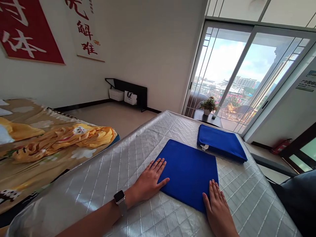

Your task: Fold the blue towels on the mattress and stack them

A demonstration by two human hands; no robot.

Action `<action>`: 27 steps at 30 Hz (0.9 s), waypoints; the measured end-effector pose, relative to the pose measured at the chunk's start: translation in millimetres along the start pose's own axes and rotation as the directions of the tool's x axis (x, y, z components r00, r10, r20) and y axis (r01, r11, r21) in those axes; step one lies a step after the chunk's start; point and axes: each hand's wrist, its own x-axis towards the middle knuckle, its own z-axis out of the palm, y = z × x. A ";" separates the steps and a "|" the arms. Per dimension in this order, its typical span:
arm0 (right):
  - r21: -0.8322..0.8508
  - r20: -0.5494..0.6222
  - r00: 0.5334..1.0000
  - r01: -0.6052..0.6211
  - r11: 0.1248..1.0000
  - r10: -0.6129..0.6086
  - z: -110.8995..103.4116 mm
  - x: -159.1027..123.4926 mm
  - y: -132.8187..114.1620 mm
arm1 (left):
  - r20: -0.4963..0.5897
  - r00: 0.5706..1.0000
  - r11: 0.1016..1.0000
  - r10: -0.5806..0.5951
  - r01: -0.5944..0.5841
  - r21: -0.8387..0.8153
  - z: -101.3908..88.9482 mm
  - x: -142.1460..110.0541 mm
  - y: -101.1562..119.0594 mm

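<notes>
A flat blue fabric panel (186, 172) lies on a silver quilted surface (123, 171). My left hand (149, 179) rests flat on the panel's left edge, fingers stretched out and thumb apart, with a watch on the wrist. On the near right edge of the panel lies my right hand (217, 205), also flat with its fingers extended. Neither hand grips anything. Beyond the panel sits a second, thicker blue fabric piece (222, 141), which looks folded and has a small white tag at its near left corner.
To the left is a bed with patterned bedding (44, 141). A low black shelf (134, 87) holds white bags by the far wall. Past the silver surface are glass sliding doors (232, 72) and a potted plant (208, 106). A red fire extinguisher (281, 146) stands at right.
</notes>
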 end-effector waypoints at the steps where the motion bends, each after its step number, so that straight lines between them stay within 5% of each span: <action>1: 0.006 -0.005 1.000 -0.010 1.000 0.010 -2.1 -0.4 -1.2 | -0.005 1.000 1.000 0.009 -0.009 0.005 -0.1 0.2 -1.1; 8: 0.017 -0.025 0.999 -0.029 0.999 0.030 -14.5 -4.4 -10.6 | 0.032 0.998 0.999 0.046 -0.046 0.013 -4.5 2.8 10.6; 15: 0.020 -0.017 1.000 -0.018 1.000 0.018 -19.5 -6.4 -12.9 | 0.078 0.922 0.914 0.380 -0.361 -0.183 -10.1 9.4 107.5; 20: -0.020 0.020 0.999 0.048 0.999 -0.048 -21.9 -7.6 -11.1 | 0.082 0.910 0.890 0.405 -0.373 -0.261 9.2 51.8 159.3; 24: -0.021 0.037 0.999 0.030 0.999 -0.029 -25.7 -8.1 -11.4 | 0.082 0.904 0.885 0.419 -0.387 -0.257 25.2 64.9 164.2; 27: -0.007 0.028 0.999 0.022 1.000 -0.022 -26.0 -7.4 -12.1 | 0.096 0.907 0.893 0.410 -0.377 -0.247 25.7 58.6 146.6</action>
